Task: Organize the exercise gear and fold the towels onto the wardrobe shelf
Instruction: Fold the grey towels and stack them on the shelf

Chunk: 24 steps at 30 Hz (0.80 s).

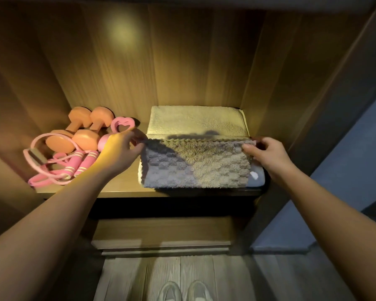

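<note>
A grey checkered towel (195,164) lies folded on a stack at the right of the wardrobe shelf (117,187). My left hand (123,148) pinches its far left corner and my right hand (265,153) pinches its far right corner. Behind it a cream towel (195,120) lies flat and folded. A blue-grey towel (257,177) with a white tag peeks out under the grey one at the right. On the left of the shelf sit two orange dumbbells (83,129), a pink heart-shaped grip ring (122,126) and a pink jump rope (59,168).
Wooden side walls close the shelf left and right, with a wooden back panel behind. Below the shelf a drawer front (161,235) sticks out. My shoes (185,291) stand on the wooden floor at the bottom.
</note>
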Available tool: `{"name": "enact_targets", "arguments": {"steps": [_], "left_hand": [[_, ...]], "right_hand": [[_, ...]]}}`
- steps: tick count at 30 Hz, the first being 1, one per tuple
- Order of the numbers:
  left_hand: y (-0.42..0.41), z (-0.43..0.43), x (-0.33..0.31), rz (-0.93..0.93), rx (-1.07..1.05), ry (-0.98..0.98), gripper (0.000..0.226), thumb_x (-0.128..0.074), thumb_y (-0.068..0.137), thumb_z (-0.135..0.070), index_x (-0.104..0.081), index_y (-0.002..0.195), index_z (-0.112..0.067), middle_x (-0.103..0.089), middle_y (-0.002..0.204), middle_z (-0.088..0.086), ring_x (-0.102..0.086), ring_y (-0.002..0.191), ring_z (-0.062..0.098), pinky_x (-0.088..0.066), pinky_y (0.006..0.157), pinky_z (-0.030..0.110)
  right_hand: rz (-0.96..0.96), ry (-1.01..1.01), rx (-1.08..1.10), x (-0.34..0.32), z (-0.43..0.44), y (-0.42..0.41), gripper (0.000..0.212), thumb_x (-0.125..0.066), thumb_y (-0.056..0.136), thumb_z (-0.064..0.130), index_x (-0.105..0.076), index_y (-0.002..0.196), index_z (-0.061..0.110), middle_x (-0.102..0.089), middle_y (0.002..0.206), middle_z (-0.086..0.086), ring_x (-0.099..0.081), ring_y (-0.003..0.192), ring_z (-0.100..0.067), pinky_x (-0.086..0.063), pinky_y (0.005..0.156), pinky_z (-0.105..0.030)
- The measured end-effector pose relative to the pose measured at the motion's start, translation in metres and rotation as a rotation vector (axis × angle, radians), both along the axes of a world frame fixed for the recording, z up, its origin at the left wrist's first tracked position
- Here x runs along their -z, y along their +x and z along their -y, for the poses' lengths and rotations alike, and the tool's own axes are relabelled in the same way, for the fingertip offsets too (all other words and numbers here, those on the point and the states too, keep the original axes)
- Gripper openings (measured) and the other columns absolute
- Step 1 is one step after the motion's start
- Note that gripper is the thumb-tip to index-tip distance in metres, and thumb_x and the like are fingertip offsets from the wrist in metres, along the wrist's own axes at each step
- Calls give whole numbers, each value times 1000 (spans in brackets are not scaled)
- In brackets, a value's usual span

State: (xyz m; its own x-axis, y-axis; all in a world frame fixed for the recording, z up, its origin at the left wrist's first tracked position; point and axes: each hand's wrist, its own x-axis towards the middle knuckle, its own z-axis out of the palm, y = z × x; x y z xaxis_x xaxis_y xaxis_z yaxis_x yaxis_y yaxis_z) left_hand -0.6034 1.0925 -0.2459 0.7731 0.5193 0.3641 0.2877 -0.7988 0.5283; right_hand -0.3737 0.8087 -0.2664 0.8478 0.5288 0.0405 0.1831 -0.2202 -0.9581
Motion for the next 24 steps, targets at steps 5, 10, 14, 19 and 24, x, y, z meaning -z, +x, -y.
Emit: {"name": "enact_targets", "arguments": {"steps": [5, 10, 14, 19, 24], "left_hand": [[-44, 39, -33, 9, 69, -49, 12, -59, 89, -4, -64, 91, -14, -65, 86, -1, -59, 81, 18, -48, 73, 31], [-81, 79, -64, 98, 21, -186, 17, -51, 91, -5, -64, 98, -13, -62, 97, 0, -58, 91, 19, -48, 80, 36], [-104, 102, -67, 94, -100, -442, 27, -48, 96, -6, -64, 117, -10, -61, 114, 6, -56, 105, 22, -48, 90, 37], [-127, 128, -60, 281, -159, -1021, 12, -52, 96, 0, -59, 87, 2, -62, 117, 18, -55, 93, 27, -50, 69, 28], [-136, 155, -56, 449, -313, -641, 18, -38, 104, -23, -54, 104, -17, -61, 97, -1, -60, 96, 22, -50, 81, 39]], "right_hand": [[-67, 123, -115, -31, 40, -40, 12, -67, 87, 15, -58, 79, 16, -61, 77, -1, -60, 68, -7, -51, 59, -17], [-3, 114, -169, -59, 76, -82, 16, -60, 94, 17, -50, 83, 15, -61, 55, 10, -54, 47, 2, -40, 43, -11], [13, 145, -132, -66, 96, -111, 18, -63, 93, 20, -60, 99, 4, -66, 77, -6, -60, 73, -16, -49, 70, -28], [51, 162, -16, -68, 110, -143, 18, -64, 92, 31, -71, 87, 16, -68, 78, -5, -62, 72, -18, -48, 67, -32], [265, 249, 80, -70, 106, -177, 16, -54, 99, 23, -63, 85, 24, -65, 81, 4, -59, 76, -6, -47, 70, -29]]}}
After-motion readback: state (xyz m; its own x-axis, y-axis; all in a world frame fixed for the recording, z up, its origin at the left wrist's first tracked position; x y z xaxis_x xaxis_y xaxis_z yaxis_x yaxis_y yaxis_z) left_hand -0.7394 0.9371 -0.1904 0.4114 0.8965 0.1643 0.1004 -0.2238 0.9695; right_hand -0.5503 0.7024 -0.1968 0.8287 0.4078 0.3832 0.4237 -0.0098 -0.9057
